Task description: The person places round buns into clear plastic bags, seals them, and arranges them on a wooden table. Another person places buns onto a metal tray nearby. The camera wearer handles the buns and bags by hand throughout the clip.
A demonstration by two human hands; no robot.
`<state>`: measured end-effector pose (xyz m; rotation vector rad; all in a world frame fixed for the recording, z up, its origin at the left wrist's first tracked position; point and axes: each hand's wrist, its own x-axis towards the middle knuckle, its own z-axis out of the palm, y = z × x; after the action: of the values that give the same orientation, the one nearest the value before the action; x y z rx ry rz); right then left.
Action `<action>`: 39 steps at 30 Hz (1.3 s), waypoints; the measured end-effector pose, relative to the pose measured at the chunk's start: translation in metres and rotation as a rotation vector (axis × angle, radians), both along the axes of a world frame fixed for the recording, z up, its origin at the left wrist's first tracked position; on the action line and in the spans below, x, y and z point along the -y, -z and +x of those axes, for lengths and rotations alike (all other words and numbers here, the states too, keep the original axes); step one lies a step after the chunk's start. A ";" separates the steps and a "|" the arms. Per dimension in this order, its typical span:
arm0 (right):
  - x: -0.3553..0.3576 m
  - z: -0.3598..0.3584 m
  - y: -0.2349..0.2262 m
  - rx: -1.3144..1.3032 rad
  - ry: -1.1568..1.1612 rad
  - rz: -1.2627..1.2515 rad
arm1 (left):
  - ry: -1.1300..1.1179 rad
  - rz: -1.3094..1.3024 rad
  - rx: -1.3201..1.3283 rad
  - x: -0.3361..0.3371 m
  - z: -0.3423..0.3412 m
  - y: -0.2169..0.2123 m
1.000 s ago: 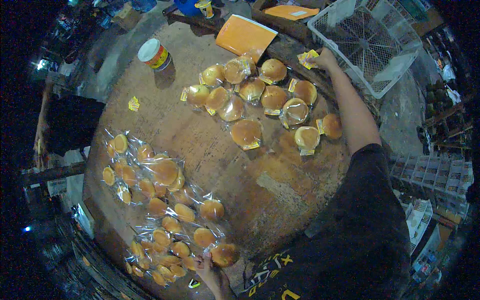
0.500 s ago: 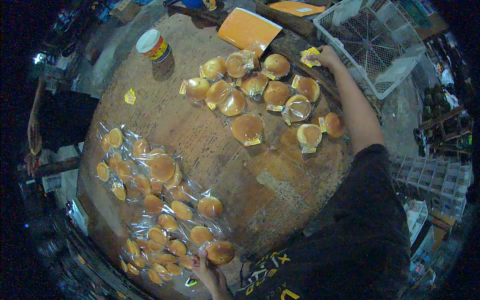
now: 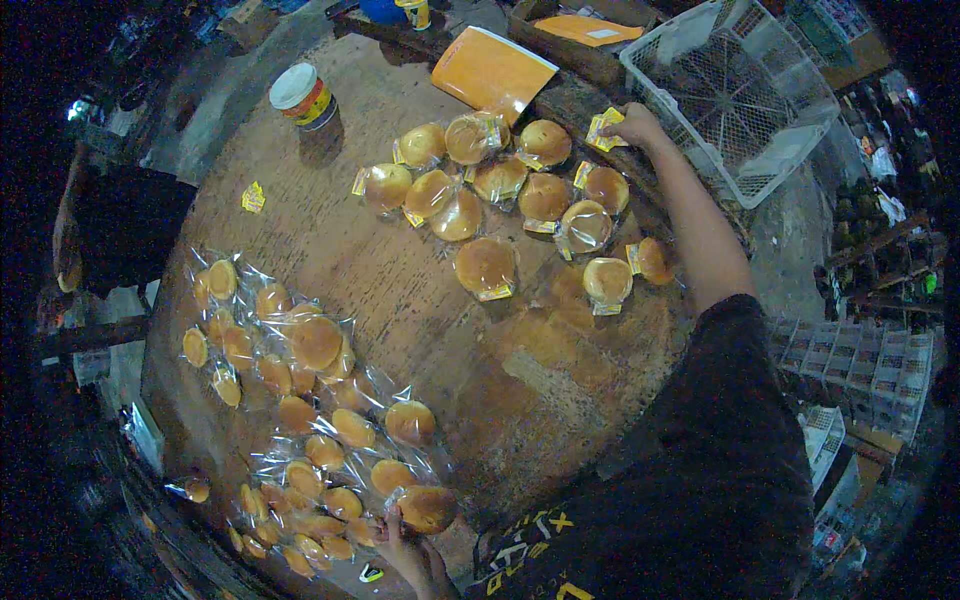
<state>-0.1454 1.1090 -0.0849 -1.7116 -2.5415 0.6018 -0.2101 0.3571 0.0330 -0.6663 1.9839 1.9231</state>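
My left hand point(image 3: 405, 555) is at the near edge of the table, its fingers closed on the wrapping of a round brown bun point(image 3: 427, 509). At the far right, my right hand point(image 3: 638, 127) is closed around several yellow printed paper labels point(image 3: 605, 129). Beside my left hand spreads a crowded heap of buns in clear plastic bags point(image 3: 315, 342). Nearer my right hand lies a group of bagged buns with yellow labels at their bag ends point(image 3: 487, 266), all on the wooden table point(image 3: 400, 310).
A tub with a white lid point(image 3: 303, 96) and a lone yellow label point(image 3: 253, 197) sit on the table's left. An orange booklet point(image 3: 494, 72) lies at the far edge. A white plastic crate point(image 3: 740, 190) stands beyond my right arm. Another person's arm point(image 3: 67, 225) shows at left.
The whole view has shifted slightly. My right hand still holds the labels, and my left stays at the bun. A wrapped bun at the lower left now shows more plainly.
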 end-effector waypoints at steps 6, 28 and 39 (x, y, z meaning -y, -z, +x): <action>-0.008 0.007 0.011 -0.108 -0.023 -0.134 | 0.028 -0.112 -0.017 0.006 -0.001 0.006; 0.043 0.016 0.004 -0.301 -0.277 -0.243 | 0.058 -0.022 0.087 0.005 -0.016 0.007; 0.112 0.000 0.027 -0.098 -0.261 0.432 | 0.092 -0.051 0.091 0.014 -0.017 0.005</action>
<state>-0.1458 0.9967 -0.1119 -1.1943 -2.5956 0.1167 -0.2272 0.3428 0.0276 -0.6519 1.9779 1.7631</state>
